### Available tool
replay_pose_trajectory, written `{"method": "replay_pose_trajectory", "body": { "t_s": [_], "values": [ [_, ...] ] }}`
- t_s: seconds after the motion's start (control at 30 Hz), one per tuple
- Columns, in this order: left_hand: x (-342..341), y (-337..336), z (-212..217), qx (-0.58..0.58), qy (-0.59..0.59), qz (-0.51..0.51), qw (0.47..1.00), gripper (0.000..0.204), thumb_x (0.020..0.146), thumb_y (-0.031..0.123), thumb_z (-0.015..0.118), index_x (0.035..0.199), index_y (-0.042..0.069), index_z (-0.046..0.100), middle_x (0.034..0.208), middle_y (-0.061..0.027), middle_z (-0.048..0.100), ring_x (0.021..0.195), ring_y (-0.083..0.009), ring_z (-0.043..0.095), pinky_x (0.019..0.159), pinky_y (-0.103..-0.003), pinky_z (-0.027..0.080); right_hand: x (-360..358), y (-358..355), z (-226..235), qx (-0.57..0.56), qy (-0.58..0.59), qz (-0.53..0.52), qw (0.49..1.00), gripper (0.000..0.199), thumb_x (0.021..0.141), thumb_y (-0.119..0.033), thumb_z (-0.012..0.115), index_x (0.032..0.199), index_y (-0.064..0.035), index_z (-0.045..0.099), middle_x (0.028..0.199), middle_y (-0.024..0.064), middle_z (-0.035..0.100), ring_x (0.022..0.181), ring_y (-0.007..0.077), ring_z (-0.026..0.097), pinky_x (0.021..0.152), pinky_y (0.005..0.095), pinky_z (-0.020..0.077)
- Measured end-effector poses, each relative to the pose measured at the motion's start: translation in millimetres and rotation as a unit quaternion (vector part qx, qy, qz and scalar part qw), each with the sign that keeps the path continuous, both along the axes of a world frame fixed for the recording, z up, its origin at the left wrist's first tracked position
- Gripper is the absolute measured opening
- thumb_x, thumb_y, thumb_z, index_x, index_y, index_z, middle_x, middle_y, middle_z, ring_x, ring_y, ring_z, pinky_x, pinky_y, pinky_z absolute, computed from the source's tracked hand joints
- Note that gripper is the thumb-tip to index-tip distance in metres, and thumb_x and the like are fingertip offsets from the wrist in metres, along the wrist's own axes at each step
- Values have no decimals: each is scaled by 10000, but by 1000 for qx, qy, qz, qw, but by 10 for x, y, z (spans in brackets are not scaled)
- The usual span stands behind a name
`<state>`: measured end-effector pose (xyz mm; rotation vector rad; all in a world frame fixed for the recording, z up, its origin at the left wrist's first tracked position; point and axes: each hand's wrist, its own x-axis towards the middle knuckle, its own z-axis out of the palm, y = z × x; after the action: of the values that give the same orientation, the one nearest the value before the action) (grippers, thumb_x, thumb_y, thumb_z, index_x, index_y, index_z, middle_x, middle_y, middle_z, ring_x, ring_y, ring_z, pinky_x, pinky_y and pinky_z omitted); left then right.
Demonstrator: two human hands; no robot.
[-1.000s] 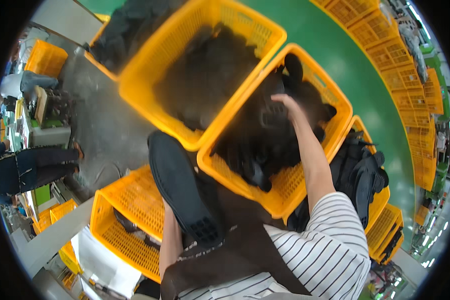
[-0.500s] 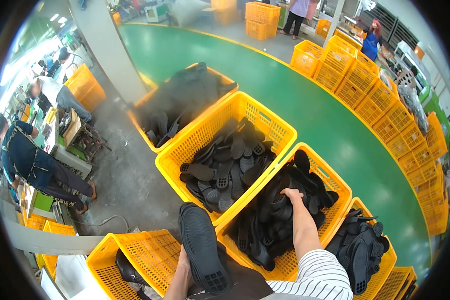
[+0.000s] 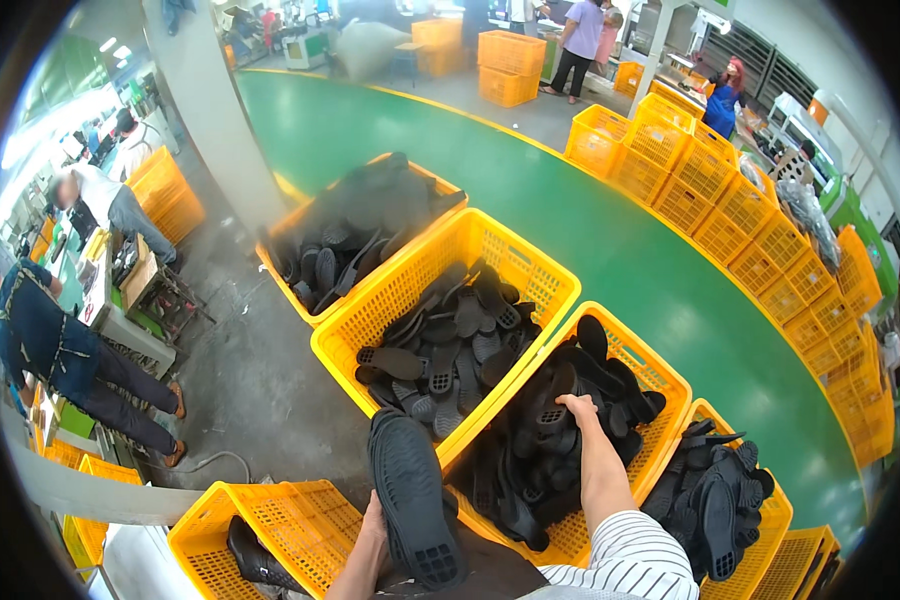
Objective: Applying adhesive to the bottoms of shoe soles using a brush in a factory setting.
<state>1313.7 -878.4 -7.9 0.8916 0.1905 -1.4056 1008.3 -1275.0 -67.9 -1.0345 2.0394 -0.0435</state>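
My left hand (image 3: 374, 528) grips a black rubber shoe sole (image 3: 413, 495) from below, its studded tread facing up, over the gap between the crates at the bottom of the view. My right hand (image 3: 576, 410) reaches into the nearest yellow plastic crate (image 3: 658, 365) and rests on the pile of black soles (image 3: 540, 450) inside it, fingers closed around one of them. My striped sleeve (image 3: 630, 560) shows at the lower edge.
Two more yellow crates of black soles (image 3: 530, 262) (image 3: 300, 215) stand behind, another (image 3: 775, 515) to the right, and a nearly empty one (image 3: 270, 520) at lower left. Rows of empty yellow crates (image 3: 750, 215) line the green floor. People work at a bench (image 3: 120, 300) on the left.
My head has lifted, so the view now takes in the far floor and more crates. My right hand stays in the nearest crate; the left still holds the sole.
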Motion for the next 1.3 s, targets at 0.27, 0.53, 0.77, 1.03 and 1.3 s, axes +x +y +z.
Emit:
{"method": "replay_pose_trajectory", "body": {
  "t_s": [0.27,0.53,0.77,1.03,1.3],
  "values": [
    [129,-486,100,10,17,-65,998,677,794,488,713,1287,58,540,1262,-101,597,1121,-250,579,988,-451,460,-376,355,16,-210,-82,-93,970,621,624,-184,773,1109,114,524,1056,232,633,904,300,646,779,375,530],
    [551,-1052,44,-24,59,-217,974,660,792,432,739,1297,64,526,1246,-88,603,1155,-227,562,1016,-432,430,-447,1769,1694,-193,-553,-288,758,406,794,-279,661,1071,18,639,975,134,693,802,265,671,766,332,543],
    [537,-1477,438,-113,61,-433,892,847,797,453,718,1440,82,310,1403,-81,446,1287,-223,428,1072,-386,345,-54,3305,1791,-334,-590,-320,662,412,768,-210,631,1107,24,618,1053,158,672,931,269,655,804,385,549],
    [-89,-1553,1182,-231,-19,-665,710,926,786,469,736,1444,13,271,1391,-88,434,1262,-197,423,1085,-336,313,911,4410,2531,-299,-599,-511,539,570,743,-226,591,1242,43,530,1151,182,638,992,305,635,897,387,519],
    [-1026,-1196,1201,-277,11,-732,622,955,745,499,767,1418,-10,318,1390,-76,438,1266,-164,407,1088,-307,296,379,5456,2209,-340,-593,-511,522,592,734,-256,589,1238,48,533,1154,195,633,995,346,625,926,419,494]
  ]
}}
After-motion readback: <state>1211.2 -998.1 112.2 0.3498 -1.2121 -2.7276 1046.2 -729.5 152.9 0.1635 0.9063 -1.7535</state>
